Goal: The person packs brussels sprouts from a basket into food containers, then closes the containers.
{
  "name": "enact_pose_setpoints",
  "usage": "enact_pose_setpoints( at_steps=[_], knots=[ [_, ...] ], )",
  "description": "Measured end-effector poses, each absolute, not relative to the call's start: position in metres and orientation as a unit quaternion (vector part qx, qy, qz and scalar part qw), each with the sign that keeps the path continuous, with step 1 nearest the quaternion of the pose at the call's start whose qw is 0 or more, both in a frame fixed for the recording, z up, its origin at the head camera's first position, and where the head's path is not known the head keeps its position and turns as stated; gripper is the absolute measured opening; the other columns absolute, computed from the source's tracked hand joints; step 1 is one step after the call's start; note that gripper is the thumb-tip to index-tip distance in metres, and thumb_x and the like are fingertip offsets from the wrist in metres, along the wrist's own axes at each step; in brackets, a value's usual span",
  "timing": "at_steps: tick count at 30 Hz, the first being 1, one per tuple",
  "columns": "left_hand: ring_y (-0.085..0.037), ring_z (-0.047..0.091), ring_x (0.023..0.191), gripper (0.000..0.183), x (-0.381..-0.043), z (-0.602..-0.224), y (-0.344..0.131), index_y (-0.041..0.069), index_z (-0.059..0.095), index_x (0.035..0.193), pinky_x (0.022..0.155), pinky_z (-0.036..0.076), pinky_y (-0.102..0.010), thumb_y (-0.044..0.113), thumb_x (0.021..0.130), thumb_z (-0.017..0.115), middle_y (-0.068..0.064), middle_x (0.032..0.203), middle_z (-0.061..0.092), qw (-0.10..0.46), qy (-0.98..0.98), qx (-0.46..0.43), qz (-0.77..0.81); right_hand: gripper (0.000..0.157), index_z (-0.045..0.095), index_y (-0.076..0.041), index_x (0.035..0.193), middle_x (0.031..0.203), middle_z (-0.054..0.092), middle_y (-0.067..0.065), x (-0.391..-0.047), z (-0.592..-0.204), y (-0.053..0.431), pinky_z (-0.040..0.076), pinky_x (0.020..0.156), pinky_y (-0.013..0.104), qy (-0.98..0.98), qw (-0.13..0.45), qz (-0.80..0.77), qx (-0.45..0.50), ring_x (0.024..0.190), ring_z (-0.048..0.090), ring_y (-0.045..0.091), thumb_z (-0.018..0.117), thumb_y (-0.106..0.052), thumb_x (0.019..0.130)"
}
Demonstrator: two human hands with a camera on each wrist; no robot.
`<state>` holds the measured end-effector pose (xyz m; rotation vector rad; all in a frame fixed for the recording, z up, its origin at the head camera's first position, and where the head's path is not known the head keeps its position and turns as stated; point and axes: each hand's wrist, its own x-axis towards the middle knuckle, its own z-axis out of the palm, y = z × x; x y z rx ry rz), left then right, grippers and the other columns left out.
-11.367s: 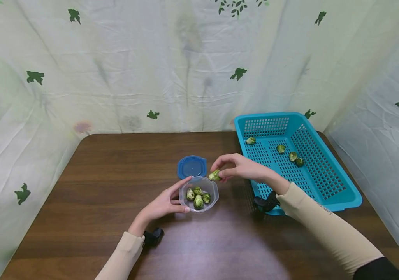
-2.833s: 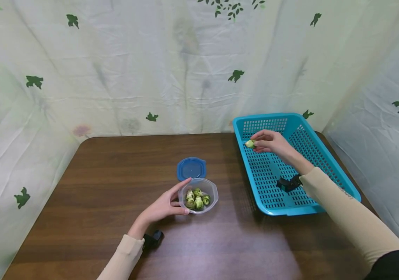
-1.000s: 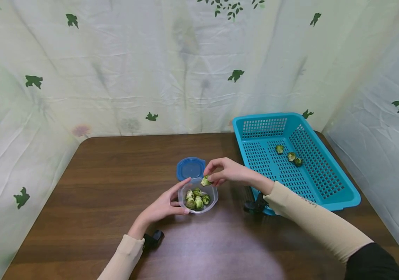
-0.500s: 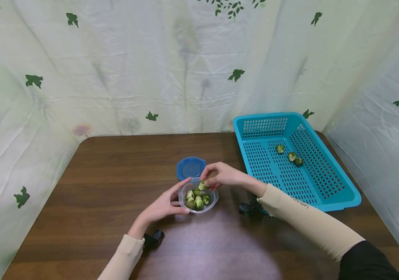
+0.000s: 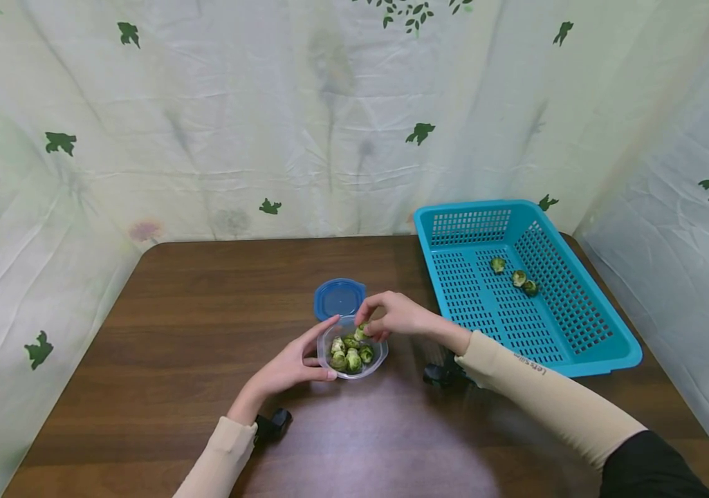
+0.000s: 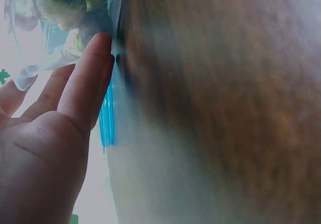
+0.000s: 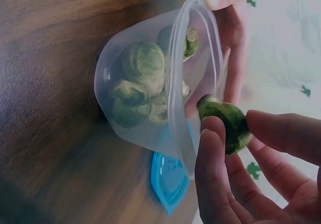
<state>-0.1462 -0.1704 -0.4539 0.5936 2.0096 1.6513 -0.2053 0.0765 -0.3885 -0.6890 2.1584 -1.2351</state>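
Observation:
My right hand (image 5: pixel 394 315) pinches a Brussels sprout (image 7: pixel 228 126) between thumb and fingertips at the mouth of a clear plastic container (image 7: pixel 135 28). Several other Brussels sprouts (image 5: pixel 353 361) lie inside the container. On the container's left side, my left hand (image 5: pixel 295 360) holds it, thumb at the near side and index finger at the far rim. In the left wrist view, the fingers (image 6: pixel 85 83) of that hand lie against the container's wall. A blue lid (image 5: pixel 339 297) rests on the table just behind the container.
A blue perforated basket (image 5: pixel 603 325) stands at the table's right side. On its floor lie three Brussels sprouts (image 5: pixel 498 265). The brown wooden table (image 5: pixel 217 311) runs back to a leaf-patterned cloth (image 5: pixel 329 138).
My right hand took a Brussels sprout from the basket's far left and carried it to the container, then lowered it slightly into the opening. The left hand has stayed on the container.

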Motion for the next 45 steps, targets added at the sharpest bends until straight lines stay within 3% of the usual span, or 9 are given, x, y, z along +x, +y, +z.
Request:
enact_pose_setpoints(
  at_steps=[8,19,32,39,45],
  knots=[
    [-0.036,0.035,0.133,0.088,-0.146,-0.454,-0.170,0.020,0.020,0.154,0.092,0.049,-0.035,0.010,0.085,0.074,-0.014,0.156,0.015,0.232,0.732,0.219,0.601,0.013,0.068,0.000,0.097,0.087,0.065,0.006,-0.203,-0.388,0.077,0.055,0.063,0.031,0.815,0.265,-0.449,-0.253,0.069,0.062,0.017,0.061,0.000,0.086],
    [-0.037,0.035,0.132,0.089,-0.146,-0.454,-0.170,0.019,0.020,0.154,0.092,0.048,-0.035,0.009,0.084,0.074,-0.017,0.155,0.017,0.230,0.729,0.220,0.606,0.015,0.065,0.004,0.103,0.102,0.063,0.020,-0.203,-0.375,0.088,0.056,0.073,0.045,0.799,0.264,-0.485,-0.237,0.073,0.063,0.024,0.061,-0.002,0.090],
    [-0.037,0.038,0.130,0.089,-0.146,-0.454,-0.170,0.017,0.020,0.154,0.090,0.049,-0.032,0.007,0.084,0.074,-0.018,0.154,0.019,0.228,0.723,0.226,0.611,0.017,0.063,0.002,0.106,0.103,0.061,0.015,-0.209,-0.359,0.115,0.053,0.080,0.050,0.771,0.254,-0.537,-0.229,0.085,0.065,0.035,0.060,-0.006,0.092],
    [-0.037,0.039,0.129,0.089,-0.147,-0.456,-0.170,0.019,0.020,0.154,0.089,0.050,-0.032,0.006,0.083,0.074,-0.017,0.155,0.019,0.228,0.723,0.225,0.612,0.020,0.062,0.001,0.111,0.101,0.061,0.017,-0.216,-0.352,0.138,0.054,0.079,0.043,0.781,0.235,-0.542,-0.203,0.084,0.066,0.030,0.059,-0.006,0.093],
    [-0.038,0.038,0.130,0.089,-0.147,-0.457,-0.170,0.020,0.021,0.154,0.088,0.051,-0.033,0.006,0.083,0.074,-0.017,0.155,0.019,0.226,0.723,0.226,0.613,0.020,0.062,-0.001,0.112,0.109,0.057,0.016,-0.220,-0.348,0.156,0.055,0.078,0.042,0.786,0.216,-0.548,-0.188,0.088,0.065,0.031,0.058,-0.007,0.094]
  ],
)
